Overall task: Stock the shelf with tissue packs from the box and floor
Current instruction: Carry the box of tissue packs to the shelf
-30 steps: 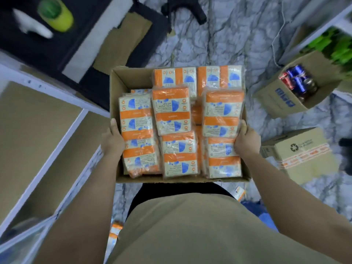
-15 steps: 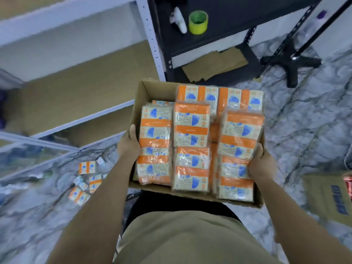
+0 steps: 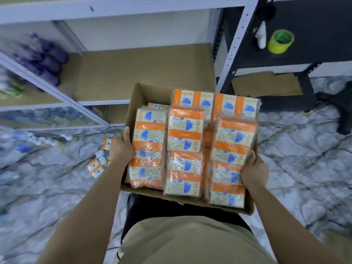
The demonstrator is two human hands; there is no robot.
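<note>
Cardboard box (image 3: 140, 96) is carried in front of the torso, off the floor, packed with orange-and-cream tissue packs (image 3: 185, 137) stacked above the rim. Left hand (image 3: 122, 145) grips the box's left wall, thumb over the rim; right hand (image 3: 254, 171) grips the right wall, fingers curled round the edge against the packs there. Beyond the box's far side is the white shelf (image 3: 106, 101) with a bare brown board; purple bottles (image 3: 48, 60) stand in the bay further left. Loose tissue packs on the floor (image 3: 96, 167) lie just left of the box, beside the left forearm. Right of the box, beyond its far corner: black rack (image 3: 323, 35) holding a yellow-green tape roll (image 3: 281, 41).
</note>
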